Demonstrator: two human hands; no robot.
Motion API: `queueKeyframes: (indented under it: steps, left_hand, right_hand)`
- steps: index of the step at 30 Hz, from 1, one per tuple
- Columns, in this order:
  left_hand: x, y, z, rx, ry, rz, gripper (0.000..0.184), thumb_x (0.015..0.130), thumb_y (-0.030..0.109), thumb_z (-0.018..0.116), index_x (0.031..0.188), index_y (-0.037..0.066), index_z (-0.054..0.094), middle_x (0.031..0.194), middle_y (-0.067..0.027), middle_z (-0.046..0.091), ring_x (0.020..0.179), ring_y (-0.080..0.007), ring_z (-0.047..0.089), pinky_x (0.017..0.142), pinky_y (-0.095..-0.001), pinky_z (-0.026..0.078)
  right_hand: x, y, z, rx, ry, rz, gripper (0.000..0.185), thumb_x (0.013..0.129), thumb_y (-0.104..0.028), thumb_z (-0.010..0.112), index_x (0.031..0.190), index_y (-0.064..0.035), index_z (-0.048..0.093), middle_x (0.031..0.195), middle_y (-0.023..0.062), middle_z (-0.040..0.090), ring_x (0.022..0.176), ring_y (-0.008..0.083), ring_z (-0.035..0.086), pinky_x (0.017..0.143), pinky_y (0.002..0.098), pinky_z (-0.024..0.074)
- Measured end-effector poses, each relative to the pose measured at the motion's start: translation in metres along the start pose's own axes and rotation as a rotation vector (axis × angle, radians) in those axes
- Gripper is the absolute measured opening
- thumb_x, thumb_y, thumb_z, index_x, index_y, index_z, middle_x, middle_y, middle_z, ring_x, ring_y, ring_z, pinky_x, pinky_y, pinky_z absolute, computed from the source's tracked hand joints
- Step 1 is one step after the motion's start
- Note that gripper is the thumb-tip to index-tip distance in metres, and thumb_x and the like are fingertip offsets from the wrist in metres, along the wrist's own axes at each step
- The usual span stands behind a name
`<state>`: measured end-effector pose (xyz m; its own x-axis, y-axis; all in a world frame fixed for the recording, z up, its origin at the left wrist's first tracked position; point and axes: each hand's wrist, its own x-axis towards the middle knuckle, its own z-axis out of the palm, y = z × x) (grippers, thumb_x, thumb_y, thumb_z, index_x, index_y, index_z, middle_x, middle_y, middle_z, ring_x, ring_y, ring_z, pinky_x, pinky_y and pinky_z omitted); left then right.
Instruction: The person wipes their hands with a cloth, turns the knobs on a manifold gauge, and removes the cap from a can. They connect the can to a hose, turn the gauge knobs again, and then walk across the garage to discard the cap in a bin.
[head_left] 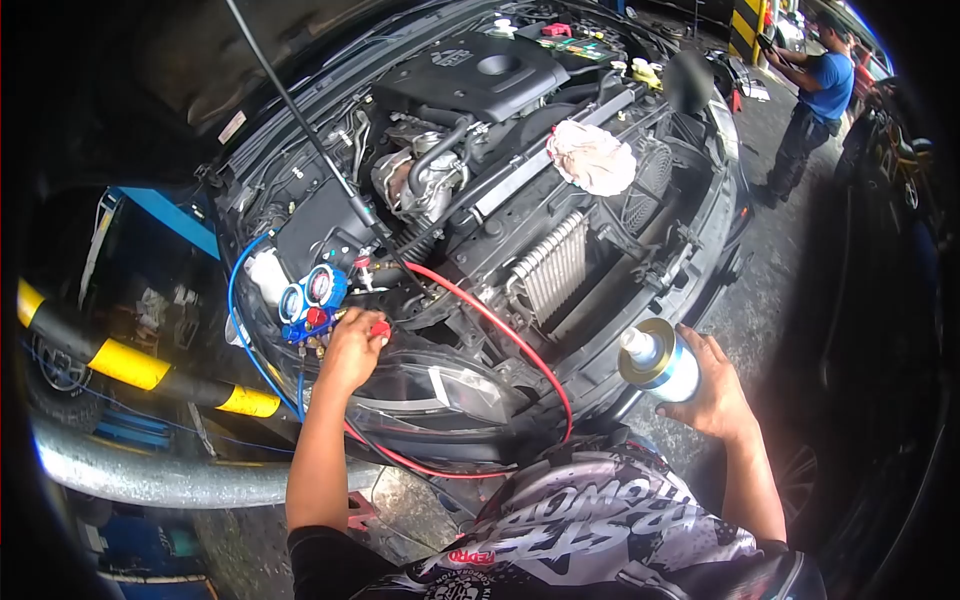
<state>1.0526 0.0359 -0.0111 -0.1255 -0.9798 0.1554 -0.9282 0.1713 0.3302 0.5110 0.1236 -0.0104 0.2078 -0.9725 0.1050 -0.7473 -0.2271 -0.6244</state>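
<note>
My left hand (352,348) is at the blue manifold gauge set (315,300), its fingers closed round a red knob (380,329) on the right side. The two round dials face up, beside the headlight (455,390). From the fittings, a red hose (500,325) curves over the car's front, and a blue hose (237,285) loops down at the left. My right hand (712,390) holds a metal can (662,362) with a white nozzle, tilted, in front of the bumper.
The open engine bay holds a black engine cover (470,75), a crumpled cloth (592,158) and a finned cooler (553,265). A prop rod (295,110) slants across. A striped yellow-black bar (130,364) lies left. Another person (822,95) stands at the upper right.
</note>
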Motion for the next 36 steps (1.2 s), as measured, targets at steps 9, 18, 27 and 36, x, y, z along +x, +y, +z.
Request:
queueKeyframes:
  steps: [9,18,27,36]
  left_hand:
    - [-0.034,0.17,0.031,-1.03,0.063,-0.059,0.017,0.106,0.014,0.062,0.119,0.004,0.057,0.101,-0.0074,0.07,0.09,-0.0141,0.069,0.079,-0.0279,0.056]
    - [-0.006,0.3,0.115,-0.983,-0.031,-0.029,0.025,0.106,0.022,0.067,0.113,0.0,0.058,0.09,-0.0054,0.072,0.076,-0.011,0.068,0.07,-0.0258,0.056]
    - [0.04,0.433,0.198,-0.992,-0.267,0.116,0.022,0.101,0.008,0.071,0.121,0.003,0.062,0.119,-0.0114,0.066,0.107,-0.0166,0.066,0.095,-0.0324,0.054]
    - [0.069,0.552,0.235,-1.24,-0.209,-0.205,0.034,0.102,0.009,0.07,0.132,-0.001,0.057,0.129,-0.0147,0.066,0.122,-0.0199,0.065,0.107,-0.0357,0.052]
  right_hand:
    - [0.003,-0.006,0.003,0.035,-0.058,-0.021,0.106,0.059,-0.024,0.097,0.152,-0.006,0.049,0.127,0.0223,0.062,0.117,0.0443,0.064,0.103,0.0474,0.0546]
    - [0.007,0.026,-0.029,-0.055,-0.079,-0.146,0.098,0.063,-0.029,0.093,0.15,-0.0115,0.053,0.125,0.0178,0.062,0.118,0.0382,0.062,0.101,0.0482,0.0527]
    - [-0.004,0.185,-0.118,-0.144,-0.166,-0.059,0.098,0.06,-0.029,0.093,0.149,-0.0133,0.054,0.127,0.0165,0.062,0.12,0.0392,0.061,0.105,0.0494,0.0506]
    - [0.002,0.285,-0.176,0.086,-0.202,-0.049,0.102,0.06,-0.026,0.095,0.151,-0.0113,0.052,0.129,0.017,0.061,0.118,0.0409,0.063,0.102,0.0497,0.0532]
